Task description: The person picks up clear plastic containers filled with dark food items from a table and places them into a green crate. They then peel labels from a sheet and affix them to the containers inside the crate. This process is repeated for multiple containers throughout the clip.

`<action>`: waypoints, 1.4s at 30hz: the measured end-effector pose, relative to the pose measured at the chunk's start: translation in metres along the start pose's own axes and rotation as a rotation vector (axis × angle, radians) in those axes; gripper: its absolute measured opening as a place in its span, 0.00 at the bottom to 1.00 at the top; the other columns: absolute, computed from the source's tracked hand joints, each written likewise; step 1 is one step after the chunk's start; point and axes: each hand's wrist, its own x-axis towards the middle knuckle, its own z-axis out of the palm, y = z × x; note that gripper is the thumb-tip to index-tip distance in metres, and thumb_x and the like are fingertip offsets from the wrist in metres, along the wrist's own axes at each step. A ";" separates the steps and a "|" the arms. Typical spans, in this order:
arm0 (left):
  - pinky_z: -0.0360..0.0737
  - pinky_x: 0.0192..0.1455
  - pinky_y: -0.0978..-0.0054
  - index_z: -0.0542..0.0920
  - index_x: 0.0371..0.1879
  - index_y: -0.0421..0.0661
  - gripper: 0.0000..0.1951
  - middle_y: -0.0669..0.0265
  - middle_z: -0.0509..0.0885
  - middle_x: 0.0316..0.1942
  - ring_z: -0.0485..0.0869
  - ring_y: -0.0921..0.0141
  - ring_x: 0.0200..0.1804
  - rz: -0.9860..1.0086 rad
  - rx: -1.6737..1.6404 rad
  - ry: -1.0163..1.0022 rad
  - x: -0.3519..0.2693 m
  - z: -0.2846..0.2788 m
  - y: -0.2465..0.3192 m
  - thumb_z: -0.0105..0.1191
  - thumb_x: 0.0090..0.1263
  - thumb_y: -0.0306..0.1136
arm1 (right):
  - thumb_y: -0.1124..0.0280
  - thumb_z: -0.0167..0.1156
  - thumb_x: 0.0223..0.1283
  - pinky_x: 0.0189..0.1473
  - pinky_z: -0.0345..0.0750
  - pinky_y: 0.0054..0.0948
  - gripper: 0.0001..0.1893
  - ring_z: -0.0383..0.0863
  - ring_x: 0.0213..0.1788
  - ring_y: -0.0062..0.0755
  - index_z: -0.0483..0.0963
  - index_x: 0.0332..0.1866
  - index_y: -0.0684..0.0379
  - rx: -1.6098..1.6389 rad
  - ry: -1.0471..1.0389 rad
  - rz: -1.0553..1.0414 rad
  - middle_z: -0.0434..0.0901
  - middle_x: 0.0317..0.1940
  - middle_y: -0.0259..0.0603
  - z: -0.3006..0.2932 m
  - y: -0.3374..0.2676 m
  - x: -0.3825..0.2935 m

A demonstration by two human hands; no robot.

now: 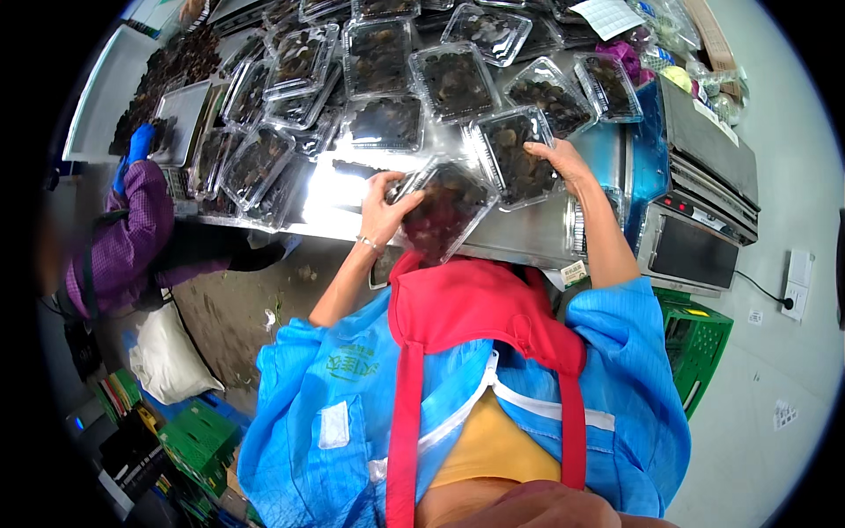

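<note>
My left hand (388, 208) grips the left edge of a clear plastic box (452, 208) filled with dark pieces that look like wood ear mushrooms. This box is tilted in front of the red apron (475, 303), at the near edge of the metal table (528, 231). My right hand (564, 165) holds a second clear box (515, 155) by its right side, thumb on top. That box holds the same dark pieces, and its near left side is close to the first box; I cannot tell whether they touch.
Many similar filled boxes (379, 56) crowd the table's far and left parts. At right stands a tray-wrapping machine (693, 244) with its cord plugged into the wall. A co-worker's blue-gloved hand (140, 142) reaches into a white bin (99, 105) of dark pieces. Green crates (693, 350) stand below.
</note>
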 end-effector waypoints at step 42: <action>0.72 0.51 0.62 0.64 0.57 0.42 0.41 0.45 0.74 0.46 0.76 0.53 0.45 0.099 0.233 -0.388 0.039 0.015 -0.038 0.61 0.48 0.55 | 0.63 0.64 0.49 0.51 0.72 0.29 0.27 0.76 0.46 0.32 0.68 0.53 0.66 0.508 0.314 0.150 0.76 0.44 0.42 0.019 0.079 -0.111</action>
